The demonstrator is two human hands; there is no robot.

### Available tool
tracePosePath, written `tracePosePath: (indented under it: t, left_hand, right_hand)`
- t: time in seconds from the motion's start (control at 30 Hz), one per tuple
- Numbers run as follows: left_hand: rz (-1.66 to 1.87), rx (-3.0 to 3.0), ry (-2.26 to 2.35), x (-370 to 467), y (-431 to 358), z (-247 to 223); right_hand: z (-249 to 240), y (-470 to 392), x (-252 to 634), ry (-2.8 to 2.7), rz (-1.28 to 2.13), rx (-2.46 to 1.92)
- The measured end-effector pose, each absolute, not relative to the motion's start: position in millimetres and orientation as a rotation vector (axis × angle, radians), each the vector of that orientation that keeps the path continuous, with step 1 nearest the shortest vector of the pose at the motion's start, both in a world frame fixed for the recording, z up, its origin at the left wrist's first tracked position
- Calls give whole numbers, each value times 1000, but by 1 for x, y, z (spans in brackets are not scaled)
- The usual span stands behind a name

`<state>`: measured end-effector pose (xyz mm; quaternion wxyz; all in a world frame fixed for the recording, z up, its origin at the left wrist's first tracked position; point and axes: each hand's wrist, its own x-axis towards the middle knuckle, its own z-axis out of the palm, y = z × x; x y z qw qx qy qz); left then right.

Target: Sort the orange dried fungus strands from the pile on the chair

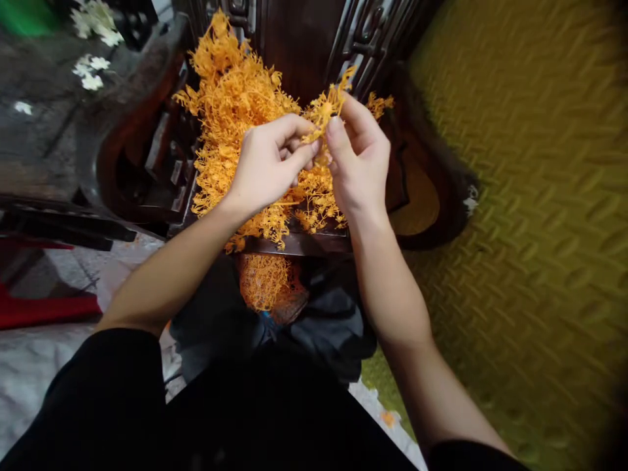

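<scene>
A small orange branched sprig (326, 110), apparently plastic, is held up between my two hands. My right hand (364, 154) grips it between thumb and fingers. My left hand (273, 157) is closed in a pinch at the sprig's lower left end, its thumb against the fingers. Behind and below my hands, a heap of similar orange sprigs (235, 98) covers the seat of a dark carved wooden chair (318, 244). My hands partly hide the heap.
A net bag of orange pieces (263, 281) rests between my legs. On the left, a dark tabletop (34, 150) bears white flowers (91, 72). A yellow-green textured mat (530, 261) lies to the right. Something red (49, 311) shows at the lower left.
</scene>
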<state>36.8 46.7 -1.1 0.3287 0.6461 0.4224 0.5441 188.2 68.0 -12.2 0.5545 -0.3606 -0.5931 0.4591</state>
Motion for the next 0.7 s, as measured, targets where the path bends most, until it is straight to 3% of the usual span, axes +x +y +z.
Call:
tracePosePath:
  t: [0.13, 0.33, 0.7]
  left_hand:
    - [1459, 1638, 1168, 46, 40, 3]
    - [1348, 1455, 1047, 38, 36, 13]
    - [919, 1505, 1317, 20, 31, 19]
  right_hand:
    - [-17, 66, 197, -1364, 943, -797]
    - [-8, 58, 205, -1490, 1143, -801]
    - [-2, 59, 212, -1685, 784, -1046]
